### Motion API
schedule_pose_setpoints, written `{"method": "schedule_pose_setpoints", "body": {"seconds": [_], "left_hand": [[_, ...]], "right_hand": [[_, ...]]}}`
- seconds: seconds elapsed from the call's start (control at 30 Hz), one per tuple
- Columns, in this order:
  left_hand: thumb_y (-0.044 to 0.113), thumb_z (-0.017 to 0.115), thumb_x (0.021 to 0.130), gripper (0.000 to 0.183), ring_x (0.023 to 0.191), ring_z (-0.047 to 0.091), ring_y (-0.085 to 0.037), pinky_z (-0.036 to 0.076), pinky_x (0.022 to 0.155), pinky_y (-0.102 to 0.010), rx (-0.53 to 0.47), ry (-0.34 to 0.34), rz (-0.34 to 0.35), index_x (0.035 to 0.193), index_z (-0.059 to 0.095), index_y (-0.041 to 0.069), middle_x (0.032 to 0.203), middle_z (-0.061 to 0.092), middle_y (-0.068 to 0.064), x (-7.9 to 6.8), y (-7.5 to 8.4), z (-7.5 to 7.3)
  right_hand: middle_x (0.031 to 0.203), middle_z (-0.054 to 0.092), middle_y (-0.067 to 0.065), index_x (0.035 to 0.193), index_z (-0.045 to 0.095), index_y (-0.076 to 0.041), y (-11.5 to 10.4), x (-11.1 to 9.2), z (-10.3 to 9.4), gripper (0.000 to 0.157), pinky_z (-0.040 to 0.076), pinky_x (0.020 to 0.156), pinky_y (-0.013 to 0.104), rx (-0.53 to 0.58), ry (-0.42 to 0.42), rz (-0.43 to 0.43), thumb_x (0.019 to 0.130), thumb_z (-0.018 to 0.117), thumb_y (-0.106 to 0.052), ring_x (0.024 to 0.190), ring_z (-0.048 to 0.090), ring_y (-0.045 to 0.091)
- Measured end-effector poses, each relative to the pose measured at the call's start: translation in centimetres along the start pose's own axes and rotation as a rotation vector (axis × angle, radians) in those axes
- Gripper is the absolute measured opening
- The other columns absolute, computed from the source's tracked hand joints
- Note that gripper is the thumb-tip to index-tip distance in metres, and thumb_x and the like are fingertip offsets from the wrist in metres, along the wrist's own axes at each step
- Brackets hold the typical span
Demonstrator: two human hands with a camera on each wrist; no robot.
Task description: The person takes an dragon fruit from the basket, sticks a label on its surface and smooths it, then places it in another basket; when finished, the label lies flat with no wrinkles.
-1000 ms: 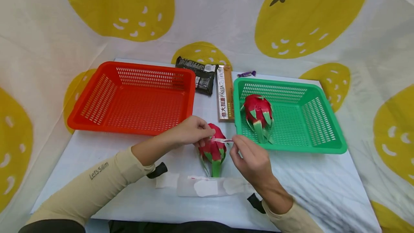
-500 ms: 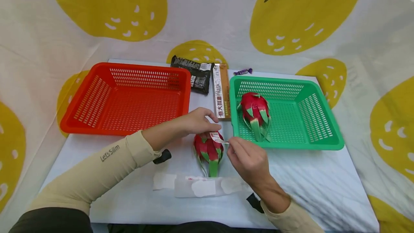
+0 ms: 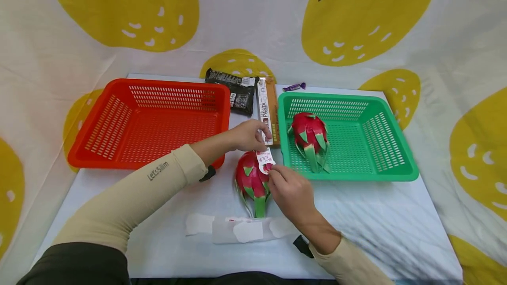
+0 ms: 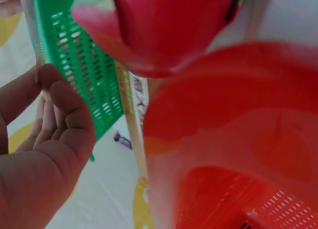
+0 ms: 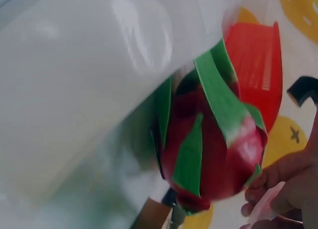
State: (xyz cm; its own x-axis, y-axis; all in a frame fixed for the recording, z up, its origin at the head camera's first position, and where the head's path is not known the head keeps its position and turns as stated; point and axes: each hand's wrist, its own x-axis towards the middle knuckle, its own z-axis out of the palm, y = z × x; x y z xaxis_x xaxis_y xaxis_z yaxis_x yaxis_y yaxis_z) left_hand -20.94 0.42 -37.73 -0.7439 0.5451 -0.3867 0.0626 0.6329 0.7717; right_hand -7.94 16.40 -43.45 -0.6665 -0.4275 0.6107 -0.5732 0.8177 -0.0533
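A white paper label [image 3: 265, 158] with red print is stretched between the two hands, above the near dragon fruit [image 3: 250, 173]. My left hand [image 3: 248, 136] pinches its upper end between thumb and forefinger, also visible in the left wrist view as a hand [image 4: 54, 134] gripping a thin edge. My right hand [image 3: 292, 191] pinches the lower end, by a small round red picture. The dragon fruit, red with green scales, lies on the table with its stem end toward me. Just in front of it is a translucent strip [image 3: 222, 231] bearing white patches.
A red basket [image 3: 148, 164] stands at the left. The green basket [image 3: 348, 175] at the right holds another dragon fruit [image 3: 310, 130]. Between them, toward the back, lie a black packet [image 3: 239, 99], a pasta box [image 3: 271, 109] and a purple-wrapped candy [image 3: 294, 87].
Both hands have kept hold of the label while the left hand moved up and away. The label has turned from edge-on to showing its printed face. The right hand shifted slightly left.
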Motion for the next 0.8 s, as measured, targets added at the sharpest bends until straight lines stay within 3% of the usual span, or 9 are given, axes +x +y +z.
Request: {"method": "schedule_pose_setpoints", "body": {"seconds": [0.23,0.47,0.63,0.8], "left_hand": [[0.008,0.069,0.081,0.022,0.065,0.052,-0.015,0.045,0.057,-0.021,0.232,-0.009,0.001,0.103,0.063,0.009,0.073,0.057,-0.006,1.4,-0.2,0.9],[0.007,0.071,0.080,0.021,0.070,0.053,-0.017,0.047,0.058,-0.021,0.312,0.016,-0.021,0.100,0.064,0.007,0.079,0.058,-0.007,1.4,-0.2,1.3],[0.006,0.071,0.080,0.020,0.076,0.054,-0.019,0.049,0.060,-0.022,0.325,0.036,-0.009,0.098,0.064,0.006,0.082,0.060,-0.009,1.5,-0.3,1.6],[0.006,0.068,0.081,0.020,0.083,0.054,-0.021,0.049,0.065,-0.024,0.386,0.062,-0.030,0.100,0.063,0.005,0.095,0.063,-0.010,1.4,-0.5,1.7]], "right_hand": [[0.088,0.071,0.005,0.084,0.065,-0.006,-0.6,-0.3,1.2,0.023,0.053,0.055,0.022,0.024,-0.106,0.054,0.069,0.082,-0.013,0.060,0.065,0.012],[0.073,0.066,0.001,0.085,0.064,-0.009,-0.6,-0.3,1.3,0.022,0.049,0.050,0.019,0.043,-0.186,0.092,0.072,0.080,-0.014,0.052,0.058,0.009],[0.069,0.064,0.001,0.084,0.062,-0.009,-0.5,-0.2,1.4,0.021,0.048,0.049,0.018,0.041,-0.198,0.091,0.073,0.079,-0.014,0.051,0.057,0.009],[0.064,0.059,-0.001,0.081,0.060,-0.010,-0.4,-0.2,1.5,0.017,0.043,0.044,0.016,0.047,-0.204,0.084,0.074,0.075,-0.014,0.048,0.052,0.006]]}}
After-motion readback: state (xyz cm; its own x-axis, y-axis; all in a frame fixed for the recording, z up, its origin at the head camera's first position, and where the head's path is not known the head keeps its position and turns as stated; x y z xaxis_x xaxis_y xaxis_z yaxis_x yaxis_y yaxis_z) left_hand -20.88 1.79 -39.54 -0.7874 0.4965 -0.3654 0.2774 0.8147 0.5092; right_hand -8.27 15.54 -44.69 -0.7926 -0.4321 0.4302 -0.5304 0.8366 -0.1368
